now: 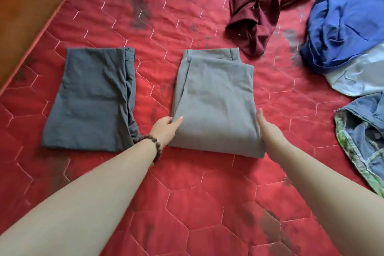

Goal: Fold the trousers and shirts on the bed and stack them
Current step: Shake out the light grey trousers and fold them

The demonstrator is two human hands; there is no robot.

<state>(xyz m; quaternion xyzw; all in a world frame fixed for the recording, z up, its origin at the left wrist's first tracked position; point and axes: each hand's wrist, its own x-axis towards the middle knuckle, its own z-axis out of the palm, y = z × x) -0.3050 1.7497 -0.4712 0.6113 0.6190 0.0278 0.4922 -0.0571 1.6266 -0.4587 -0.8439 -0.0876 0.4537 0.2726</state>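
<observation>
Red quilted mattress (pixel 187 203) fills nearly the whole view, stitched in hexagons and blotched with dark stains, with a wooden edge showing at the far left. On its right side lie 3 unfolded garments: a blue and pale-blue heap (pixel 349 27), a maroon garment (pixel 261 2) crumpled beyond it, and a denim piece (pixel 365 137) with a green patterned lining at the right edge. 2 pairs of trousers are already folded: the dark grey trousers (pixel 91 97) on the left, and the light grey trousers (pixel 216 102) in the middle, waistband away from the person. The left hand (pixel 166 129), a bead bracelet (pixel 154 147) at its wrist, rests against the light pair's near left edge, fingers straight; the right hand (pixel 268 129) lies flat along the right edge, fingers extended, gripping nothing. Judging by this, the bundle is being squared off. Pressing both sides inward evenly, then sliding the palms underneath, should let it be lifted onto the dark pair without the layers slipping apart.
</observation>
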